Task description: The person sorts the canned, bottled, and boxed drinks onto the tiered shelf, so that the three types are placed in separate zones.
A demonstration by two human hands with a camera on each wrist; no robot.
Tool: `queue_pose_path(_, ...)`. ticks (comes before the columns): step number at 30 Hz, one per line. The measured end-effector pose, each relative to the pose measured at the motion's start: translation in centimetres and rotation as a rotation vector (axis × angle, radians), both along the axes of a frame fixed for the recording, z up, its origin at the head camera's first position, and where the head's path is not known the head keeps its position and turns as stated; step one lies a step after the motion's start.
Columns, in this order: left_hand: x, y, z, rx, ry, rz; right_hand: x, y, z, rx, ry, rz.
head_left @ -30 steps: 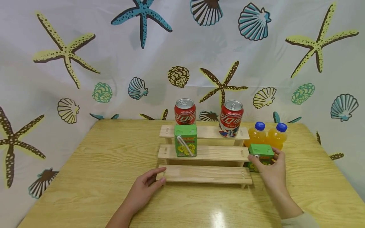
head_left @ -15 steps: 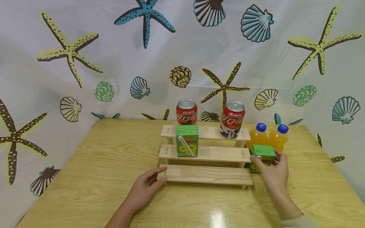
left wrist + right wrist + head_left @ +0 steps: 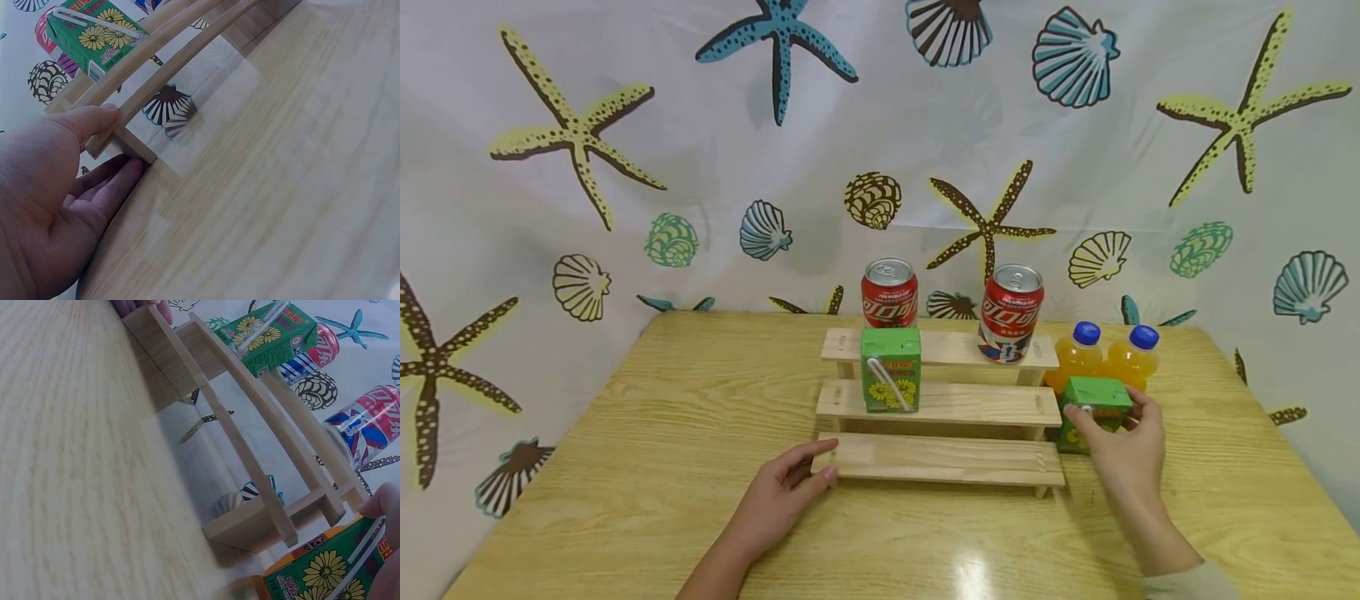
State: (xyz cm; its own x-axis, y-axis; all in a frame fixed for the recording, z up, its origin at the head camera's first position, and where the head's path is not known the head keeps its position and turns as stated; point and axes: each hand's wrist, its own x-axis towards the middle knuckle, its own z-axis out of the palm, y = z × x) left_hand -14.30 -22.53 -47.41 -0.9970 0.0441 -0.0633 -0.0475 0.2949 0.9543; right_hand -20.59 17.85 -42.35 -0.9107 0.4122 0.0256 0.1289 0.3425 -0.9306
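A three-step wooden rack (image 3: 947, 457) stands on the table. At the left end of its lowest step, my left hand (image 3: 778, 492) holds the board between thumb and fingers. My right hand (image 3: 1127, 446) grips a green drink carton (image 3: 1099, 390) with a straw on its front, just right of the rack. In the right wrist view this carton (image 3: 325, 569) shows yellow flowers, and the hand partly covers it. A matching carton (image 3: 891, 371) stands upright on the middle step at the left. Two red soda cans (image 3: 1011, 312) stand on the top step, the left one partly hidden by that carton.
Two orange juice bottles (image 3: 1131, 358) with blue caps stand behind the held carton, right of the rack. The wooden table (image 3: 685, 417) reaches back to a hanging cloth (image 3: 715, 150) printed with starfish and shells.
My right hand has shifted slightly to the right with the carton, away from the rack's end. The left hand stays on the lowest step.
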Motion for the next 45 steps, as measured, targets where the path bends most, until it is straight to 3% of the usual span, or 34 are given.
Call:
queue_pose_path(10,0.2,0.0,0.1,-0.002,0.025,-0.021,0.0,0.3,1.4,-0.018,0.023,-0.001)
queue_pose_path(34,0.2,-0.2,0.1,0.022,-0.019,-0.007,0.7,0.8,3.2,-0.002,0.009,0.010)
queue_pose_path(45,0.2,0.0,0.2,0.027,0.003,-0.012,0.8,0.9,4.3,0.011,0.053,-0.010)
